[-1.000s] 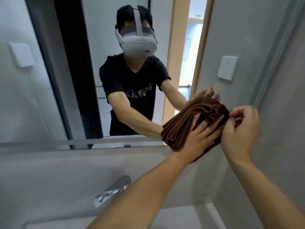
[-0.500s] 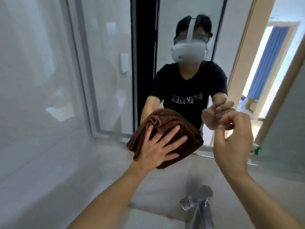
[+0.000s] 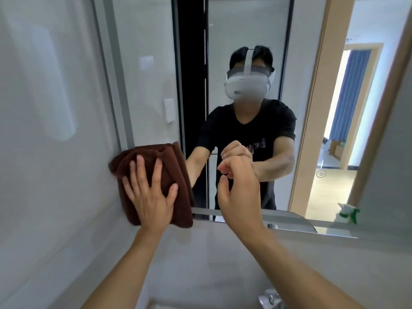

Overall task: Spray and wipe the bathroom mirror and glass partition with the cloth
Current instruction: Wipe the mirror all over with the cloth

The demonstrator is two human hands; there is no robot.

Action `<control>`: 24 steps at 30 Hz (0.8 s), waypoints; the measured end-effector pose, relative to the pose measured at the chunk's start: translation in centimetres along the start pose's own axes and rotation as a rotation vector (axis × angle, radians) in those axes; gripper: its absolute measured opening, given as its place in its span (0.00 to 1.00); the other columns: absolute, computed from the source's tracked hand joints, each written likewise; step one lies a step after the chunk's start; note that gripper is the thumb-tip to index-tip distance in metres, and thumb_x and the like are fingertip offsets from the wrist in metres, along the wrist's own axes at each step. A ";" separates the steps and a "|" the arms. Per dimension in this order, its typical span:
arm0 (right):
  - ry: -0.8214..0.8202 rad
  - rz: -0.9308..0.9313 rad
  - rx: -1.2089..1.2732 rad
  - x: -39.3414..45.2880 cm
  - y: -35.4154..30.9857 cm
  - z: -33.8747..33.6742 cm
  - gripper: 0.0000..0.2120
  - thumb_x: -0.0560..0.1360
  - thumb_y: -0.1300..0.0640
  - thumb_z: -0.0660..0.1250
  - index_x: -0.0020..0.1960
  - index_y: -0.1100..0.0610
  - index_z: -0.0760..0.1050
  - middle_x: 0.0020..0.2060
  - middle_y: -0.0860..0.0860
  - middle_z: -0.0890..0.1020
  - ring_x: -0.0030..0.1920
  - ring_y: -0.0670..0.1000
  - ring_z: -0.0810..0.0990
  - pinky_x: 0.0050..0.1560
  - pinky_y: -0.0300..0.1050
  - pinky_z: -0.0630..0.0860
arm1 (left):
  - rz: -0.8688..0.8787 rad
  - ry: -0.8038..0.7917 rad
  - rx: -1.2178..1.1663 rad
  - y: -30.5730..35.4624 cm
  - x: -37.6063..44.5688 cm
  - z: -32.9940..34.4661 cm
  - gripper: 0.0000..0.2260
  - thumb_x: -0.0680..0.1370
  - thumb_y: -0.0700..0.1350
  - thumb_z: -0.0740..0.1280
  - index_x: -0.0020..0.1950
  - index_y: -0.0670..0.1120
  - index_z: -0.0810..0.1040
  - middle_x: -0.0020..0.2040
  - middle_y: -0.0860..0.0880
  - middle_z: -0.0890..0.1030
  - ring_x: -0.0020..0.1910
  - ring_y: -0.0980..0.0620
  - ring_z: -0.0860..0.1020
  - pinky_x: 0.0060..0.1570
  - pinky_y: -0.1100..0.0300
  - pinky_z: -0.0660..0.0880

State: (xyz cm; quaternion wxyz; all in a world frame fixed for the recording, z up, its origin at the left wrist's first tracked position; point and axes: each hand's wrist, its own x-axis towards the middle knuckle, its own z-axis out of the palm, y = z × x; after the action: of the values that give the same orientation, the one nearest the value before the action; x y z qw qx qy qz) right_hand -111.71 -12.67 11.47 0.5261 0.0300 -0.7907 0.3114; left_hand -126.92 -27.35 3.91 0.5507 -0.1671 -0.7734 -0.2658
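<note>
We see the cloth (image 3: 153, 181), brown and folded into a thick pad, lying flat against the lower left corner of the mirror (image 3: 245, 41). Its long axis runs roughly up and down, leaning a little so that the top sits left of the bottom; the rolled folds bunch at the top edge. The pad's bottom edge hangs just past the mirror's lower edge onto the pale wall (image 3: 200, 264) below, and its left edge reaches the corner where the mirror meets the side wall.

Our left hand (image 3: 151, 197) is flat and spread, fingers straight and pointing upward, palm pressing the cloth against the glass. The hand covers the lower middle of the pad; the fingertips stop short of the folded top edge.

Our right hand (image 3: 238, 192) is raised in front of the mirror to the right of the cloth, clear of it. Its fingers are loosely curled with the thumb near the fingertips, and we see nothing held in it. We cannot tell whether it touches the glass.

A spray bottle (image 3: 346, 212) with a green and white head shows near the mirror's lower right edge, well apart from both hands. A chrome tap (image 3: 270, 297) shows at the bottom of the view.
</note>
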 end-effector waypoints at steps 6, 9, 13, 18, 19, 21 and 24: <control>-0.112 -0.002 -0.004 1.7 -0.6 -2.2 0.12 0.78 0.64 0.64 0.60 0.56 0.76 0.49 0.45 0.80 0.51 0.42 0.77 0.53 0.37 0.76 | -0.003 0.027 0.001 7.3 7.0 -1.7 0.28 0.82 0.62 0.51 0.80 0.52 0.61 0.81 0.41 0.55 0.80 0.41 0.52 0.76 0.36 0.49; -0.106 0.006 -0.001 3.3 -1.2 -3.8 0.16 0.79 0.62 0.64 0.66 0.54 0.74 0.54 0.42 0.79 0.54 0.36 0.75 0.56 0.26 0.71 | -0.014 0.038 -0.016 11.3 9.3 -2.1 0.28 0.82 0.63 0.50 0.80 0.54 0.59 0.82 0.43 0.54 0.81 0.43 0.51 0.77 0.37 0.48; -0.069 0.030 -0.013 5.8 -1.8 -5.2 0.10 0.79 0.59 0.64 0.60 0.54 0.75 0.45 0.42 0.79 0.46 0.36 0.77 0.48 0.26 0.72 | -0.043 0.033 -0.032 13.4 10.1 -2.0 0.28 0.82 0.63 0.48 0.80 0.56 0.57 0.82 0.44 0.53 0.81 0.43 0.50 0.76 0.36 0.49; -0.092 0.076 -0.024 7.5 -3.4 -4.0 0.03 0.78 0.53 0.64 0.49 0.51 0.75 0.33 0.45 0.79 0.33 0.43 0.78 0.34 0.36 0.75 | -0.044 -0.003 -0.068 13.5 10.2 -2.7 0.26 0.83 0.61 0.50 0.80 0.57 0.57 0.82 0.46 0.52 0.81 0.45 0.49 0.76 0.37 0.49; -0.089 0.089 -0.041 7.9 -3.7 -3.7 0.05 0.78 0.51 0.64 0.46 0.52 0.75 0.31 0.45 0.78 0.32 0.43 0.78 0.32 0.36 0.73 | -0.044 -0.016 -0.070 13.4 10.2 -2.9 0.26 0.83 0.60 0.51 0.80 0.57 0.57 0.82 0.46 0.52 0.81 0.45 0.49 0.76 0.37 0.49; -0.099 0.107 -0.103 8.6 -4.1 -3.5 0.08 0.78 0.49 0.64 0.44 0.52 0.75 0.31 0.45 0.78 0.32 0.43 0.77 0.31 0.36 0.72 | -0.043 -0.058 -0.073 13.4 10.4 -3.6 0.25 0.83 0.59 0.51 0.80 0.59 0.56 0.82 0.46 0.52 0.81 0.45 0.50 0.76 0.37 0.51; -0.126 0.055 -0.157 9.4 -4.9 -4.0 0.08 0.78 0.53 0.63 0.43 0.55 0.75 0.33 0.46 0.78 0.33 0.46 0.77 0.32 0.41 0.74 | -0.039 -0.126 -0.104 13.3 10.7 -5.3 0.23 0.84 0.60 0.45 0.79 0.60 0.57 0.81 0.48 0.55 0.80 0.45 0.54 0.74 0.38 0.55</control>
State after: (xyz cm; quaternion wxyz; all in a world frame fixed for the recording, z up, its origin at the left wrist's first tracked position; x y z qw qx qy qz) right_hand -110.79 -11.88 22.70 0.4674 -0.0136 -0.8447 0.2605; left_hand -119.17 -20.22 18.36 0.4864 -0.1968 -0.7947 -0.3051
